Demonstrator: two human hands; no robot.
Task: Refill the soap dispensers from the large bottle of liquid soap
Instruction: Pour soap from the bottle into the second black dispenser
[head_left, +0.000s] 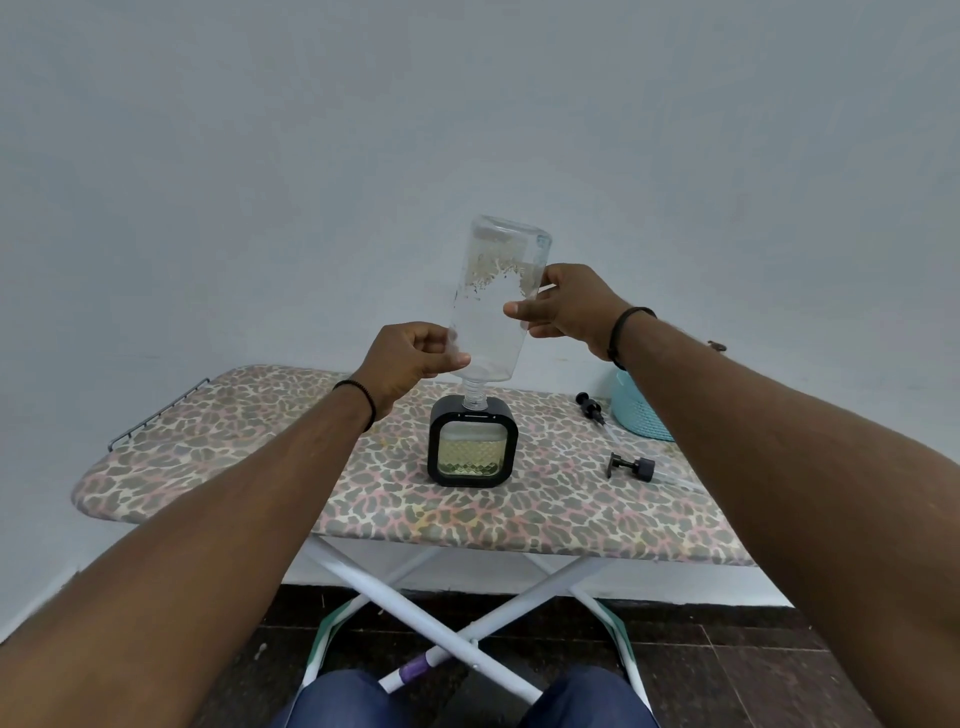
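Ironing board — inverted bottle between both hands' fingers, neck in dispenser.

No legible text anywhere (the bottle bears only label residue).

I am wearing no sleeves, so both my forearms are showing bare. My left hand is carrying a thin black beaded band at its wrist, my right hand a thin black cord band. Dark blue trousers are covering my knees.
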